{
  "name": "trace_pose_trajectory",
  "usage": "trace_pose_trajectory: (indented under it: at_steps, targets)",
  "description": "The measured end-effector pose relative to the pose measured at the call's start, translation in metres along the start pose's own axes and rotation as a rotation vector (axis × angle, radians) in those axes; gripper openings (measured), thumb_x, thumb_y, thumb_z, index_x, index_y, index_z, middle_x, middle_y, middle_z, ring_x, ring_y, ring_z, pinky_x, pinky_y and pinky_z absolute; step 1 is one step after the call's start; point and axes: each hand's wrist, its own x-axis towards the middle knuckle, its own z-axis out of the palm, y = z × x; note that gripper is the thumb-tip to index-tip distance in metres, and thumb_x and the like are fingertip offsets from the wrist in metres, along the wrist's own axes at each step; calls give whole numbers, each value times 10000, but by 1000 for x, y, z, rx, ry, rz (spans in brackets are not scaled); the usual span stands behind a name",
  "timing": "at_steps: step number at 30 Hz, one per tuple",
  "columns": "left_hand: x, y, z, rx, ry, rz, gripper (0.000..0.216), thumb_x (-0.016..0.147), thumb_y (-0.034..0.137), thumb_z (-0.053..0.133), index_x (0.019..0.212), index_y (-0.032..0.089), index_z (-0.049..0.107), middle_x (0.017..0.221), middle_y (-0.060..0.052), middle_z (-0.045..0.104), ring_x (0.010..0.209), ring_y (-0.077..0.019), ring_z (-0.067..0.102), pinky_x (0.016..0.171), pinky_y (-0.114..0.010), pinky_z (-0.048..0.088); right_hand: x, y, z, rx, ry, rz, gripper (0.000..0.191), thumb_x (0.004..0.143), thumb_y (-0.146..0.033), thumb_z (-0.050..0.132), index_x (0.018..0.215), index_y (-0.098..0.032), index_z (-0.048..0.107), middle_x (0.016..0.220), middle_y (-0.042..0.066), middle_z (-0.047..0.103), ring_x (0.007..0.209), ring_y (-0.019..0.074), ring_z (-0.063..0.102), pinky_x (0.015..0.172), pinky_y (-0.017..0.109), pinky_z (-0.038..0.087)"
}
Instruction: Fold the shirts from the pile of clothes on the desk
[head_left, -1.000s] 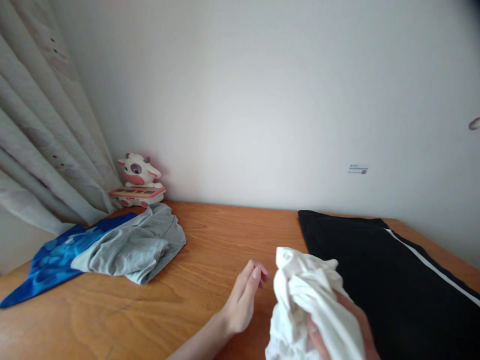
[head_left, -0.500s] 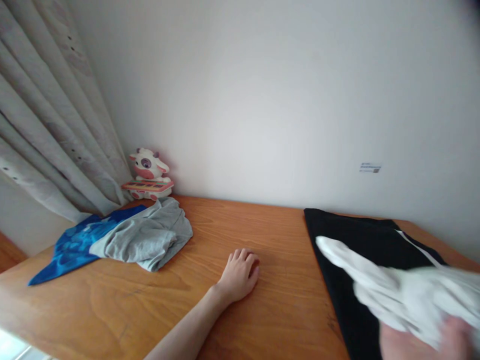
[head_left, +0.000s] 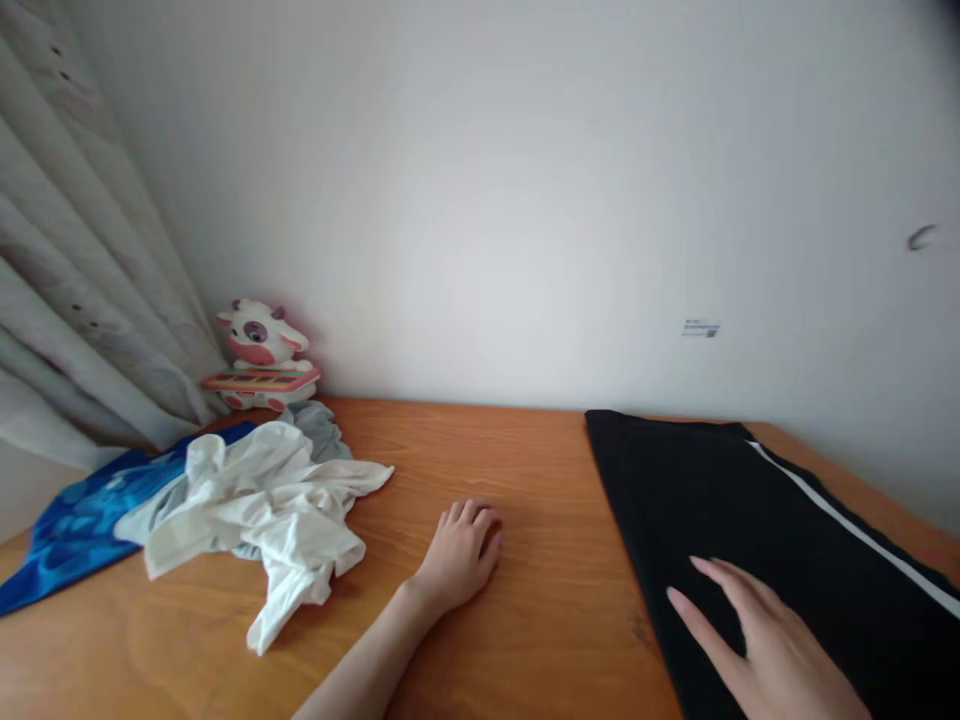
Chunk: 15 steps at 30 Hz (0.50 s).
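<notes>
My left hand (head_left: 463, 555) rests palm down on the wooden table (head_left: 487, 450), fingers lightly bent and nothing in it. Over the black garment (head_left: 667, 490) with a white stripe, my right hand (head_left: 772, 645) is held with thumb and forefinger apart, empty; whether it touches the cloth I cannot tell. A crumpled white garment (head_left: 277, 500) lies to the left of my left hand. It covers most of a grey garment (head_left: 319, 432) and part of a blue one (head_left: 82, 515).
A cow-shaped toy keyboard (head_left: 262, 360) stands at the back left corner beside the curtain (head_left: 82, 290). Behind the table rises a white wall (head_left: 480, 200) bearing a small label (head_left: 701, 328) and, farther right, a hook (head_left: 921, 237).
The white garment has left my right hand and now lies on the grey one at the left. My right hand is now empty. The view has turned slightly right; my left hand stays on the table.
</notes>
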Motion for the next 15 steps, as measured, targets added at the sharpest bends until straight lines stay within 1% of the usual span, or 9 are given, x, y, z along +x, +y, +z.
trace_pose_trajectory:
  at_steps: [1,2,3,5,7,9,12,15]
  targets:
    - [0,0,0,0,-4,2,244,979,270,479,1157,227,641,1280,-99,621,1184,-274,563,1026,-450,453,2,16,4,-89,15,84,838,784,-786,450,1226,-111,675,1277,223,679,1173,417,653,963,564,556]
    - [0,0,0,-1,-7,6,245,981,267,473,1155,226,640,1282,-101,620,1184,-273,564,1025,-450,454,2,29,7,-151,2,162,873,773,-795,430,1204,-77,675,1258,256,676,1158,440,652,926,578,562]
    - [1,0,-1,-2,-10,10,249,983,267,466,1156,226,640,1282,-101,621,1183,-274,564,1024,-452,454,3,39,9,-193,-21,220,863,778,-789,417,1189,-76,678,1255,260,675,1144,444,655,903,580,563]
    - [1,-1,-1,-1,-12,16,258,990,272,452,1159,224,642,1279,-102,625,1178,-277,567,1020,-461,456,2,47,9,-225,-71,285,747,818,-742,394,1138,-139,697,1248,220,690,1113,418,671,840,546,573]
    - [2,-3,1,3,-5,20,265,997,281,444,1156,220,647,1272,-106,632,1170,-282,571,1017,-472,457,2,43,7,-222,-97,291,578,870,-661,370,1046,-226,708,1222,151,712,1070,372,688,775,489,571]
    - [2,-5,3,7,8,25,271,1001,282,440,1157,217,651,1275,-112,635,1163,-283,577,1013,-479,461,2,35,5,-225,-106,284,467,901,-577,343,926,-271,696,1159,110,727,987,335,701,692,436,549]
    - [3,-9,6,19,21,35,273,999,276,447,1167,220,655,1285,-113,634,1165,-282,584,1010,-476,470,3,25,4,-240,-73,273,411,910,-489,315,824,-275,655,1093,105,720,895,310,697,628,402,507]
    - [3,-9,7,37,17,42,273,999,276,452,1168,221,659,1287,-108,636,1170,-280,591,1012,-465,478,3,19,3,-203,-6,236,381,904,-469,314,831,-265,627,1035,115,731,884,306,701,648,398,505]
